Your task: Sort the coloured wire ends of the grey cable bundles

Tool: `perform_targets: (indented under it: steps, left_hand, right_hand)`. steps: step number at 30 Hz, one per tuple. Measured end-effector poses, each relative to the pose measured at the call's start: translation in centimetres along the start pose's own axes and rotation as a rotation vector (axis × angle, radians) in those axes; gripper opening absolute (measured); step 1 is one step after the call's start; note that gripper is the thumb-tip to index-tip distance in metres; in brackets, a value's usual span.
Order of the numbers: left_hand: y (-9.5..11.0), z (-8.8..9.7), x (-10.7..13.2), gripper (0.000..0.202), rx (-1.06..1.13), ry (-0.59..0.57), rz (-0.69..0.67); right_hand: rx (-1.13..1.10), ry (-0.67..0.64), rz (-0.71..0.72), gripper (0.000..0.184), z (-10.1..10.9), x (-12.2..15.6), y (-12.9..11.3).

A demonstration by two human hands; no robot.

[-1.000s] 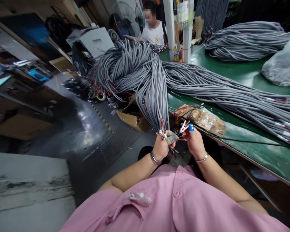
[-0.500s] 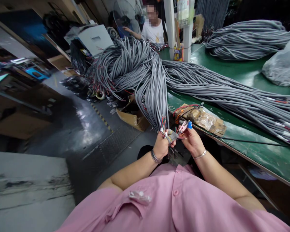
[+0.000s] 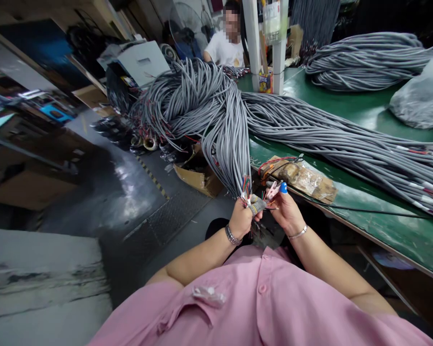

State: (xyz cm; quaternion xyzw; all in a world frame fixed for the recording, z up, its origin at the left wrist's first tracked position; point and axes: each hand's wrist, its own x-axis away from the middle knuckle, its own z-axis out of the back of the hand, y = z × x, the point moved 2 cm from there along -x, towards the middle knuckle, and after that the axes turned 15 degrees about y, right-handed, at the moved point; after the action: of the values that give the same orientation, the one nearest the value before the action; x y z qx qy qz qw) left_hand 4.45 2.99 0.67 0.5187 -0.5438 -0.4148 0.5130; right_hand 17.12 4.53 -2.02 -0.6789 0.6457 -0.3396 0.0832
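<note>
Beside the desk (image 3: 377, 226), the left hand (image 3: 241, 219) has its fingers (image 3: 259, 216) closed around wire ends (image 3: 246, 182); the right hand (image 3: 287, 211) pinches, apparently, a pink tool (image 3: 273, 191).

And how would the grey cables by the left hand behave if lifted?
The grey cables would likely flop, since they hang in curves toward the left hand. Together they are probably heavy, given how many strands are bunched there. The coloured wires at their ends probably bend easily, being thin.
</note>
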Motion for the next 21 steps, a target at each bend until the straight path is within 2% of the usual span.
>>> perform_targets:
  steps: [9, 14, 21]
  left_hand:
    - [-0.47, 0.95, 0.52, 0.032, 0.069, 0.002, -0.008]
    - [-0.37, 0.85, 0.76, 0.036, 0.119, 0.078, 0.000]
    - [-0.10, 0.38, 0.74, 0.031, 0.097, 0.115, -0.046]
  right_hand:
    - [-0.022, -0.057, -0.114, 0.043, 0.59, 0.47, -0.43]
    - [0.026, -0.015, -0.028, 0.029, 0.58, 0.59, -0.66]
    - [0.051, 0.022, 0.003, 0.032, -0.24, 0.80, -0.63]
